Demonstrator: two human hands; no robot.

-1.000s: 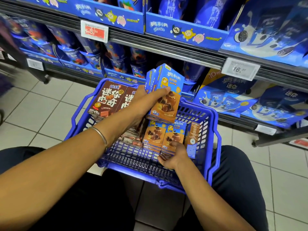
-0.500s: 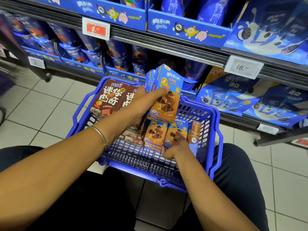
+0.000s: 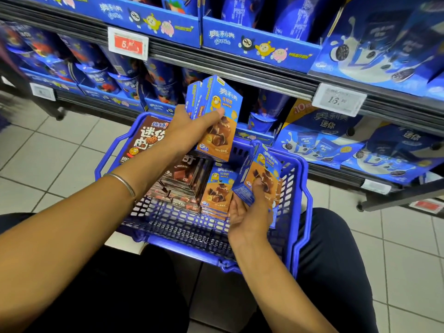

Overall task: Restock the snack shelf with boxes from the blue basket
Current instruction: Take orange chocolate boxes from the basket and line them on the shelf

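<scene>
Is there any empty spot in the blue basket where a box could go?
Yes: the bare mesh nearest the person, between the near rim of the blue basket and the stacks. The far half is crowded with brown boxes, orange boxes and the right hand gripping a box.

Floor tiles [image 3: 60,150] lie below a red price tag [image 3: 128,44] and a white label [image 3: 337,99].
</scene>
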